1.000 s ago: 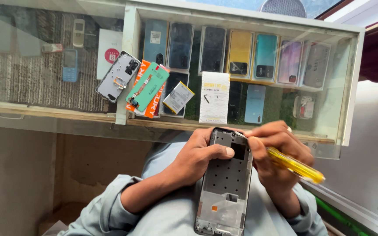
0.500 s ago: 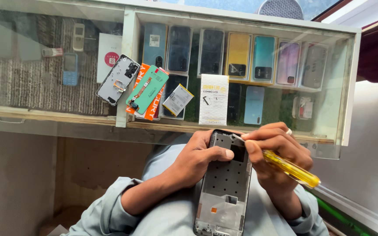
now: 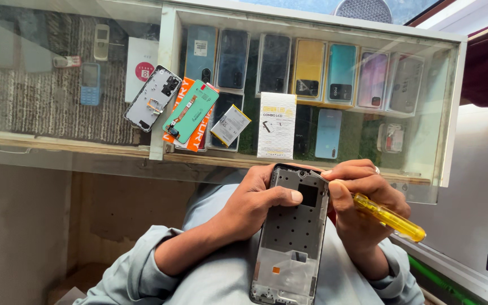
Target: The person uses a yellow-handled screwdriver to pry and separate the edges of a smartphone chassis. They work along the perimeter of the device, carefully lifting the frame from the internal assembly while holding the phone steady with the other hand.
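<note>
Near us, low in the middle, we hold the phone frame [image 3: 292, 237] over our lap. Its long side runs from near to far, leaning a little to the right at the far end. Our left hand [image 3: 255, 203] wraps its left edge, with the thumb pressed on the bare inner plate near the top. Our right hand [image 3: 362, 203] sits at the top right corner and pinches a yellow screwdriver [image 3: 388, 217], whose handle sticks out to the right. The tip is too small to see well, but it points at the far end of the frame, so the right hand is the closer one to that spot. Far from us is a glass counter [image 3: 312, 161]. On top of it, to the left, lie a grey phone back [image 3: 152, 99], a green part on an orange packet [image 3: 190, 112] and a flat battery [image 3: 230, 125]. Beside them stands a tall white box with a yellow band [image 3: 277, 125]. Under the glass we see rows of phone covers [image 3: 309, 68] in blue, black, yellow, teal and purple, and a white box with a red round mark [image 3: 141, 66].
</note>
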